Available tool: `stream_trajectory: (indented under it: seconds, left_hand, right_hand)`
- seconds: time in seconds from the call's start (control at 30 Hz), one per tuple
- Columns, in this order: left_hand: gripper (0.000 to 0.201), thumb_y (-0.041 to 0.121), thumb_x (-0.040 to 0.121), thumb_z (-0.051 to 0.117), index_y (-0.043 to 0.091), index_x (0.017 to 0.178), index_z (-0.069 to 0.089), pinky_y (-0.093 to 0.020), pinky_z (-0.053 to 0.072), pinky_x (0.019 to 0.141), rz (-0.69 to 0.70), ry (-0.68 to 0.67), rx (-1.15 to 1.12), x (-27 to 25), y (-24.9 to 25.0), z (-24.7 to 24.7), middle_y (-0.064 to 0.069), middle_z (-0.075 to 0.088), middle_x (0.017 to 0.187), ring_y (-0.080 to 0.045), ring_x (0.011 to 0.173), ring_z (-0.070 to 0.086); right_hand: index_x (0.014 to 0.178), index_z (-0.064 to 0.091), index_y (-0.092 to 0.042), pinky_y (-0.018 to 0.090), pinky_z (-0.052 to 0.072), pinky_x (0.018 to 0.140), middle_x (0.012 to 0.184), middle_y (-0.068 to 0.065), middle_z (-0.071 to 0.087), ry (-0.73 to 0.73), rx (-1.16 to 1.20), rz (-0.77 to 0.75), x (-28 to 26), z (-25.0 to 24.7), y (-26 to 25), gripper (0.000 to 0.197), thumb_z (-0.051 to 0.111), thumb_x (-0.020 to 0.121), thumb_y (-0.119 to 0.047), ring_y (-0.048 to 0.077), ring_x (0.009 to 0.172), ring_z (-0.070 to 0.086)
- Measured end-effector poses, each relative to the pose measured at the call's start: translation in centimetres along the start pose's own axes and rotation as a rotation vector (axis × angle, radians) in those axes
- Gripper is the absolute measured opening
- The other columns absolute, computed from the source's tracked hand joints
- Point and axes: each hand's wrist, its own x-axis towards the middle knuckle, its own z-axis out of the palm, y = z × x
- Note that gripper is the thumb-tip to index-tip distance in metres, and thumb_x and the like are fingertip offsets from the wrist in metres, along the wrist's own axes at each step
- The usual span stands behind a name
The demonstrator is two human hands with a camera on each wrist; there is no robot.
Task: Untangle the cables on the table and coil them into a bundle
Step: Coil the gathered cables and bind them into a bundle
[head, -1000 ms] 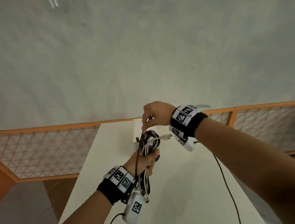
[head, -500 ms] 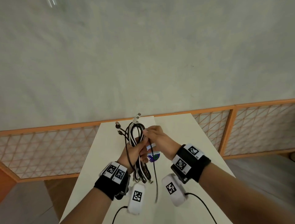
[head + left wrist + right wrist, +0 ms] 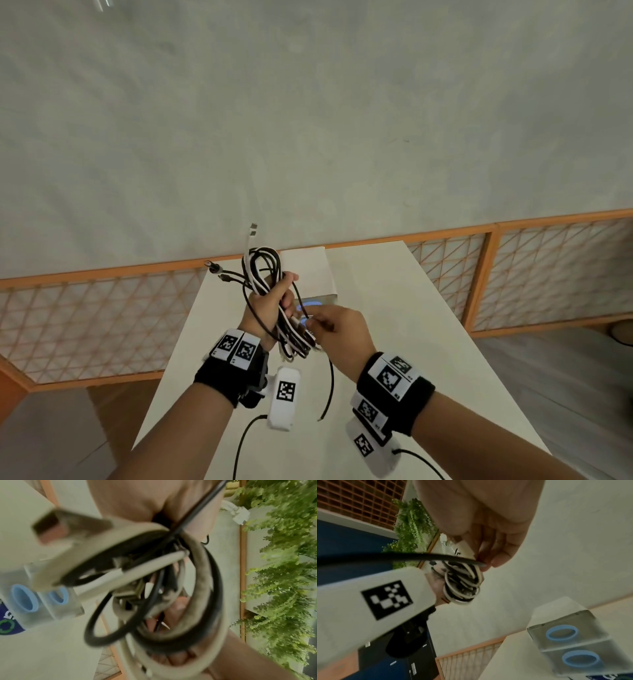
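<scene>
A bundle of black and white cables [image 3: 262, 274] is held above the white table [image 3: 394, 308], gripped round its middle by my left hand [image 3: 270, 308]. White plugs [image 3: 253, 230] stick up from the top and black plugs [image 3: 213, 268] jut left. My right hand [image 3: 337, 327] is just right of the lower loops and pinches a loose black cable [image 3: 330, 380], whose free end hangs toward the table. In the right wrist view, fingertips [image 3: 496, 561] pinch that black cable [image 3: 436, 557] next to the bundle [image 3: 462, 585]. The left wrist view shows the coils [image 3: 197, 588] close up and blurred.
A clear box with blue rings [image 3: 318, 301] stands on the table behind my hands, also in the wrist views as the clear box [image 3: 570, 642] and clear box [image 3: 24, 599]. An orange lattice railing [image 3: 513, 274] runs behind the table. Green plants [image 3: 283, 574] hang at one side.
My right hand came down from above the bundle to its lower right side, still pinching the black strand. My left hand tilted the bundle and lifted it slightly.
</scene>
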Motion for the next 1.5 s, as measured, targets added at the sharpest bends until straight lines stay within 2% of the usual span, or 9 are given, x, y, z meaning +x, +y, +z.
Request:
stream_trajectory:
  seconds: [0.3,0.5,0.77,0.9,1.07,1.17,1.3,1.43,1.5]
  left_hand:
    - [0.043,0.037,0.074,0.076,0.011,0.054,0.048,-0.024,0.038,0.044,-0.042,0.043,0.115,-1.8,-1.3,1.7,-0.002,0.037,0.041,-0.016,0.035,0.038]
    - [0.037,0.025,0.086,0.066,0.012,0.056,0.050,-0.023,0.037,0.046,0.013,0.175,0.038,-0.8,-0.5,1.7,0.003,0.040,0.038,-0.011,0.034,0.040]
    - [0.053,0.033,0.087,0.063,0.008,0.044,0.044,-0.028,0.045,0.059,-0.093,0.207,0.232,-1.6,-1.7,2.6,0.001,0.049,0.035,-0.011,0.032,0.050]
    - [0.034,0.028,0.089,0.060,0.013,0.059,0.063,-0.030,0.045,0.071,-0.110,0.175,0.267,-1.8,-1.2,3.0,0.002,0.062,0.050,-0.011,0.056,0.061]
    - [0.018,0.025,0.091,0.056,0.008,0.089,0.058,-0.030,0.047,0.061,-0.196,0.090,0.283,-2.0,-0.9,2.8,-0.004,0.058,0.072,-0.017,0.064,0.055]
    - [0.019,0.026,0.088,0.056,0.008,0.090,0.062,-0.026,0.045,0.060,-0.211,0.048,0.530,-1.4,-0.1,2.9,-0.007,0.059,0.070,-0.018,0.062,0.055]
    - [0.034,0.022,0.092,0.052,-0.004,0.110,0.062,-0.027,0.043,0.054,-0.243,0.018,0.507,-1.3,0.4,3.2,-0.014,0.062,0.077,-0.023,0.064,0.058]
    - [0.056,0.036,0.084,0.064,0.004,0.129,0.054,-0.026,0.049,0.069,-0.299,-0.101,0.413,-1.3,0.6,2.8,-0.028,0.059,0.124,-0.034,0.118,0.058]
    - [0.042,0.047,0.067,0.074,0.020,0.100,0.072,-0.025,0.049,0.070,-0.381,-0.169,0.313,-1.5,1.3,2.4,-0.011,0.069,0.099,-0.022,0.090,0.066]
  right_hand:
    - [0.099,0.073,-0.009,0.008,0.039,0.066,0.097,0.004,0.060,0.035,-0.116,-0.199,1.6,-1.3,0.9,0.021,0.057,0.087,-0.004,0.009,0.065,0.053]
    - [0.138,0.038,-0.031,0.029,0.043,0.103,0.131,-0.007,0.056,-0.355,0.464,0.303,0.2,-0.5,0.4,0.063,0.060,0.084,-0.053,0.006,0.119,0.055]
    - [0.118,0.038,-0.021,0.014,0.045,0.074,0.095,-0.008,0.048,-0.648,0.121,0.270,2.2,-1.4,-0.8,0.068,0.082,0.068,-0.035,0.007,0.083,0.051]
    - [0.142,0.028,-0.024,0.027,0.047,0.083,0.128,0.003,0.054,-0.641,0.029,0.310,2.4,-1.9,-1.0,0.090,0.080,0.069,-0.027,0.018,0.100,0.058]
    - [0.100,0.066,-0.002,0.031,0.050,0.090,0.108,0.012,0.068,-0.629,0.131,0.258,3.0,-1.2,-1.4,0.034,0.075,0.068,-0.004,0.022,0.100,0.062]
    - [0.081,0.068,0.002,0.026,0.056,0.065,0.070,0.006,0.070,-0.629,0.299,0.300,2.8,-0.9,-1.3,0.013,0.064,0.071,0.010,0.018,0.066,0.067]
    - [0.072,0.062,0.005,0.017,0.048,0.048,0.063,0.007,0.068,-0.550,0.428,0.359,2.7,-0.4,-1.5,0.009,0.059,0.070,0.013,0.010,0.054,0.062]
    - [0.084,0.062,0.007,0.023,0.045,0.051,0.079,0.022,0.061,-0.490,0.452,0.448,3.1,0.0,-1.3,0.026,0.064,0.059,0.000,0.018,0.052,0.056]
    - [0.079,0.058,0.002,0.020,0.042,0.044,0.065,0.016,0.056,-0.450,0.479,0.488,3.3,-0.2,-1.2,0.016,0.062,0.063,0.006,0.019,0.043,0.052]
